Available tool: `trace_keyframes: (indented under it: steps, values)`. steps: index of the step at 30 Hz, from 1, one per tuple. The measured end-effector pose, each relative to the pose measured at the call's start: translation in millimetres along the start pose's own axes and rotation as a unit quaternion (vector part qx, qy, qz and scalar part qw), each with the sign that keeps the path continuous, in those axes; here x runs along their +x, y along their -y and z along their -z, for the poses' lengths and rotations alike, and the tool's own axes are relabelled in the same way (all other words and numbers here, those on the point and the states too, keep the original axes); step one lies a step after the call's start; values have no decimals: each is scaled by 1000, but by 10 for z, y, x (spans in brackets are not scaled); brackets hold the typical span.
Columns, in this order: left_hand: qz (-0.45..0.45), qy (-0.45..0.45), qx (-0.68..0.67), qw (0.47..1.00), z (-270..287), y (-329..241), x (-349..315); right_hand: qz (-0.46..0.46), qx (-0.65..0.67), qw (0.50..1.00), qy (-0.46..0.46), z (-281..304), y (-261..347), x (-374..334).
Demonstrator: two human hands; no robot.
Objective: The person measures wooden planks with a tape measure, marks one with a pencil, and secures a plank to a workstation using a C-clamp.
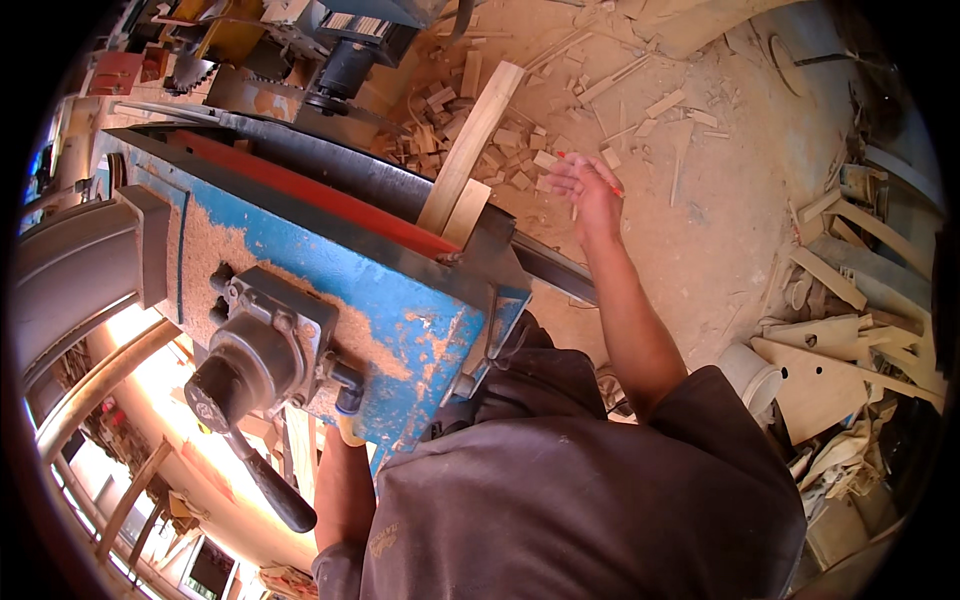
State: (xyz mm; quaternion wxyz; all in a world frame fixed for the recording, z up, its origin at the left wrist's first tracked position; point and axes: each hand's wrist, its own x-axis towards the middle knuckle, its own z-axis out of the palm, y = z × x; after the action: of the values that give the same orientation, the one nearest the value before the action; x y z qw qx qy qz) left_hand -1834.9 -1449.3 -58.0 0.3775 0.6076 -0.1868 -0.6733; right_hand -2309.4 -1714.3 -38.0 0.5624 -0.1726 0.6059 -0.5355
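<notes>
The left grip is out of sight: the left forearm (343, 485) goes up behind the blue machine (330, 285), so I cannot tell whether its fingers are spread or pressed together. Just left of that forearm hangs the dark lever (268, 482), with no hand visible on it. Above, a red strip (310, 190) runs slantwise along the machine, down toward the right.

At the right end of that strip lies the wood piece (473, 150), its near end by the machine's edge. Its long axis runs away from the person and leans a little right, so that its far end stands out against the offcuts (520, 160) on the floor. A shorter block (468, 212) lies close along its right side, at the near end; whether the two touch I cannot make out.

Farther right is the right hand (588, 190), clearly the nearer of the two. Its grip is loosely spread, fingers pointing left, apart from both pieces. Small red spots show at it, too small to identify. From this hand, the wood piece lies to the left, its length roughly across the line of the fingers; the block's far corner comes between, lower down.
</notes>
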Motion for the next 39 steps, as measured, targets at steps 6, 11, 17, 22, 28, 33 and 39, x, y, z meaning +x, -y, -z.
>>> trace_keyframes:
  steps: [6, 11, 17, 22, 28, 33, 39]
  values:
    - [-5, 9, 1, 1000, 41, -19, 66, 37, 39, 998, 12, -24, 231, 29]
    - [-8, 20, 0, 1000, 62, -32, 120, 69, 46, 996, 15, -3, 499, 73]
    - [-16, 29, 5, 999, 67, -96, 191, 57, 40, 998, 6, 91, 444, -24]
    - [-18, 31, 2, 999, 62, -129, 185, 26, 18, 999, -9, 197, 277, -145]
    - [-21, 30, -1, 999, 82, -125, 194, 58, -21, 998, -6, 202, 273, -295]
    - [-32, 28, -6, 999, 65, -121, 229, 123, -46, 991, 19, 55, 423, -463]
    - [-44, 72, -6, 996, -57, -142, 519, 289, -88, 951, 60, 14, 1090, -162]
